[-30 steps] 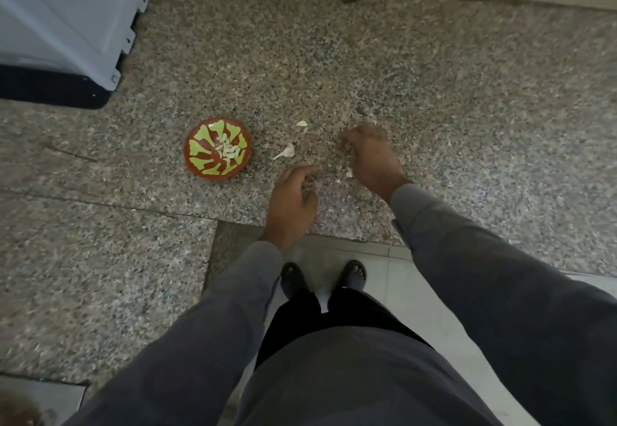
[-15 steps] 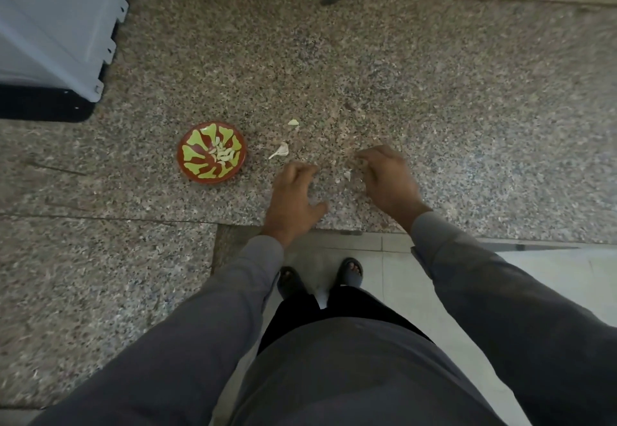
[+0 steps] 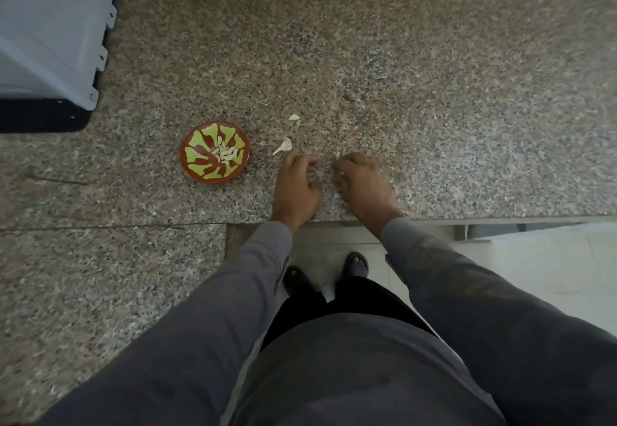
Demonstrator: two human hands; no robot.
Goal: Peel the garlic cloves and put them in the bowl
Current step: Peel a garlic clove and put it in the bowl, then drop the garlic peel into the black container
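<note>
A red bowl with a green pattern sits on the speckled stone counter and holds several peeled garlic cloves. To its right lie a garlic clove with a papery tail and another pale piece farther back. My left hand rests on the counter just below the tailed clove, fingers loosely curled, with nothing seen in it. My right hand is close beside it, its fingertips pinched around a small white garlic clove that is mostly hidden.
A grey-and-black appliance stands at the back left. The counter's front edge runs just under my wrists, and a lower stone slab extends at the left. A wall runs along the back, and a white tiled floor and my feet are below.
My right hand has drawn back toward the front edge and closed its fingers. My left hand has shifted forward next to it. The two hands now sit close together.
</note>
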